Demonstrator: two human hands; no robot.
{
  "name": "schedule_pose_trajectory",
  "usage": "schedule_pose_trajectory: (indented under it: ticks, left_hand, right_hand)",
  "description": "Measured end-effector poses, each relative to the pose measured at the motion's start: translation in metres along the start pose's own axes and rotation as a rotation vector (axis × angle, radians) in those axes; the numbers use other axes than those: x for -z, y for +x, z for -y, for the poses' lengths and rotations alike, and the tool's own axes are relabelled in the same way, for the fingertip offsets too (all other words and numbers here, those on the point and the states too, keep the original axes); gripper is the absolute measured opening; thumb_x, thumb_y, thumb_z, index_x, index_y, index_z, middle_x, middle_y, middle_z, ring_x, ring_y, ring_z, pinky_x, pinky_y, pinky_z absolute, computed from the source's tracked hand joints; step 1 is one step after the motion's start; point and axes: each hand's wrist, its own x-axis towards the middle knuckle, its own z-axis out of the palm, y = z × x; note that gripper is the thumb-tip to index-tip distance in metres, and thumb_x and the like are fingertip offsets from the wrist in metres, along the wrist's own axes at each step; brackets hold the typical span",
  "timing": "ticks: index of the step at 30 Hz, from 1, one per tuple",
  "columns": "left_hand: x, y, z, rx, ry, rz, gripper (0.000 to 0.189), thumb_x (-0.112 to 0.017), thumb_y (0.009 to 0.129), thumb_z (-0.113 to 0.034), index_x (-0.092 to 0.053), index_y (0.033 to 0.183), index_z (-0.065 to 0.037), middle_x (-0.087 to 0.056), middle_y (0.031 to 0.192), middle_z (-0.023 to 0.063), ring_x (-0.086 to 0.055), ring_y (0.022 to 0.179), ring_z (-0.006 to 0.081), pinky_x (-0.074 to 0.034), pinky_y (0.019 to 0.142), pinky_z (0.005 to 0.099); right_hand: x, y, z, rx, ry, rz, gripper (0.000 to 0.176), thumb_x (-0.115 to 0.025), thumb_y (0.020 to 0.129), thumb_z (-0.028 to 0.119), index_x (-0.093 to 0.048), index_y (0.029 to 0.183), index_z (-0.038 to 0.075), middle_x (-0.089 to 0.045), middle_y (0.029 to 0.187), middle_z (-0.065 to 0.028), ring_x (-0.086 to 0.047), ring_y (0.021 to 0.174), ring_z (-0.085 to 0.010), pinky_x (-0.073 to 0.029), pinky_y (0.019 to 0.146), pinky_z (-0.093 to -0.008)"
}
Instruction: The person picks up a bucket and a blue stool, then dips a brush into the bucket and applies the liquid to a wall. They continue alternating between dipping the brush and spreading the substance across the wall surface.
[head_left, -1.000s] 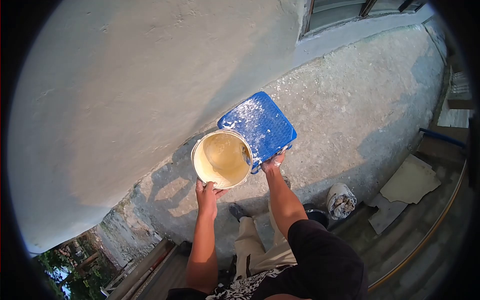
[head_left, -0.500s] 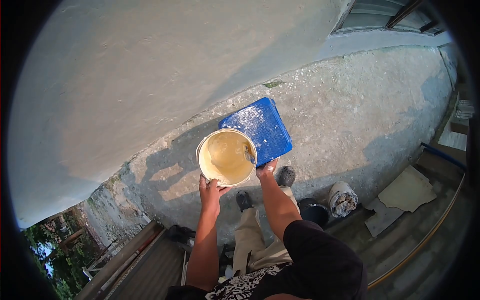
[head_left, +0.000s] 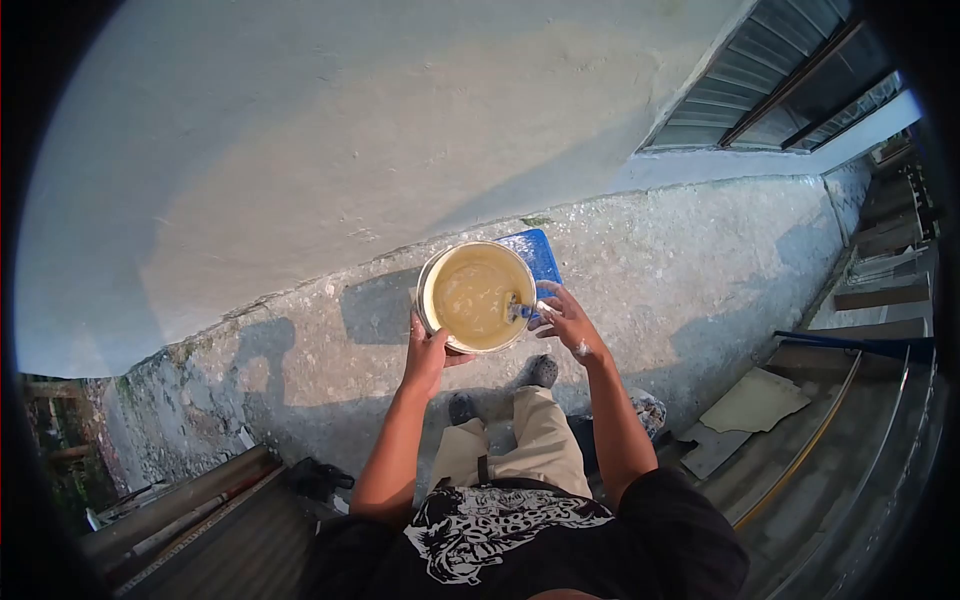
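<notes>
My left hand (head_left: pixel 428 357) is closed on the near left rim of a pale bucket (head_left: pixel 428 290), tilted so that its open mouth faces me. Yellowish, wet-looking residue coats the inside. A tool with a blue handle (head_left: pixel 527 312) and a pale, smeared head leans inside against the right wall, its handle reaching over the rim. My right hand (head_left: pixel 568 322) has its thumb and curled fingers around that handle; white smears mark the skin. Partly hidden behind the bucket is a blue plastic stool or crate (head_left: pixel 538 250) on the ground.
A plastered wall (head_left: pixel 300 150) runs along the far side, with a window (head_left: pixel 770 80) at upper right. My shoes stand on rough concrete (head_left: pixel 650 250). Broken board pieces (head_left: pixel 755 405) lie at right, near long pipes. A caked container (head_left: pixel 648 410) sits behind my right forearm.
My right hand has left the edge of the blue stool or crate and come up to the tool in the bucket. The bucket has moved slightly right, covering more of the blue object.
</notes>
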Motion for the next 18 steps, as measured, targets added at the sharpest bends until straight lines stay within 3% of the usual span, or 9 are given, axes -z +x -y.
schedule_pose_trajectory:
  ticks: [2,3,5,6,9,10,14,18]
  left_hand:
    - [0.004,-0.025,-0.019,-0.024,-0.025,0.066,0.067,-0.046,0.1,-0.007,-0.011,0.156,-0.021,-0.052,0.139,0.0185,-0.071,0.104,0.0302,-0.069,0.075,0.0393]
    - [0.006,-0.035,-0.027,-0.03,-0.041,0.122,0.066,-0.047,0.1,-0.009,-0.013,0.155,-0.021,-0.052,0.139,0.0181,-0.071,0.105,0.03,-0.069,0.074,0.0392]
    - [0.009,-0.054,-0.037,-0.039,-0.045,0.129,0.062,-0.046,0.101,-0.01,-0.015,0.153,-0.021,-0.051,0.14,0.0168,-0.071,0.105,0.0291,-0.068,0.073,0.0391]
    - [0.01,-0.065,-0.041,-0.054,-0.056,0.12,0.062,-0.047,0.101,-0.01,-0.015,0.153,-0.021,-0.052,0.139,0.0165,-0.071,0.105,0.0288,-0.068,0.073,0.039]
    - [0.02,-0.096,-0.059,-0.114,-0.088,0.138,0.063,-0.047,0.102,-0.01,-0.013,0.153,-0.022,-0.051,0.139,0.0167,-0.07,0.107,0.0288,-0.068,0.075,0.0394]
    - [0.023,-0.108,-0.065,-0.127,-0.098,0.158,0.065,-0.047,0.102,-0.009,-0.011,0.154,-0.022,-0.049,0.14,0.0171,-0.069,0.108,0.0291,-0.068,0.076,0.0398]
    - [0.035,-0.14,-0.082,-0.228,-0.043,0.205,0.074,-0.048,0.1,-0.003,-0.001,0.155,-0.022,-0.039,0.148,0.0179,-0.065,0.116,0.031,-0.067,0.082,0.0437]
    - [0.063,-0.149,-0.082,-0.303,0.043,0.103,0.075,-0.054,0.098,-0.006,-0.007,0.155,-0.017,-0.045,0.144,0.0188,-0.066,0.115,0.0283,-0.066,0.082,0.0396]
  right_hand:
    - [-0.031,-0.038,0.052,0.035,-0.423,0.179,0.072,-0.075,0.092,0.034,-0.04,0.148,0.004,-0.06,0.128,-0.0236,-0.068,0.1,-0.0298,-0.055,0.091,-0.0442]
    - [-0.043,-0.05,0.059,0.055,-0.437,0.174,0.072,-0.075,0.092,0.034,-0.04,0.148,0.004,-0.06,0.128,-0.0236,-0.068,0.1,-0.0298,-0.055,0.091,-0.0442]
    - [-0.069,-0.07,0.074,0.291,-0.838,0.04,0.09,-0.08,0.086,0.038,-0.033,0.154,0.002,-0.054,0.136,-0.028,-0.056,0.125,-0.0424,-0.049,0.104,-0.0501]
    - [-0.079,-0.081,0.084,0.302,-0.929,0.016,0.107,-0.085,0.08,0.041,-0.024,0.157,-0.001,-0.052,0.136,-0.0321,-0.045,0.136,-0.0478,-0.044,0.11,-0.0511]
    - [-0.109,-0.111,0.101,0.468,-0.949,-0.097,0.119,-0.09,0.074,0.04,-0.016,0.159,0.001,-0.05,0.138,-0.0325,-0.047,0.135,-0.0472,-0.047,0.108,-0.0504]
    - [-0.121,-0.119,0.107,0.489,-0.963,-0.163,0.127,-0.094,0.067,0.034,-0.015,0.159,-0.003,-0.052,0.141,-0.0313,-0.048,0.136,-0.0444,-0.043,0.113,-0.0477]
    - [-0.159,-0.149,0.126,0.503,-0.859,-0.149,0.126,-0.095,0.065,0.028,-0.017,0.159,-0.002,-0.049,0.147,-0.0292,-0.05,0.136,-0.0425,-0.045,0.111,-0.0461]
    - [-0.176,-0.154,0.12,0.633,-0.898,-0.175,0.105,-0.083,0.073,0.007,-0.022,0.159,0.003,-0.052,0.144,-0.0291,-0.056,0.13,-0.0436,-0.049,0.105,-0.044]
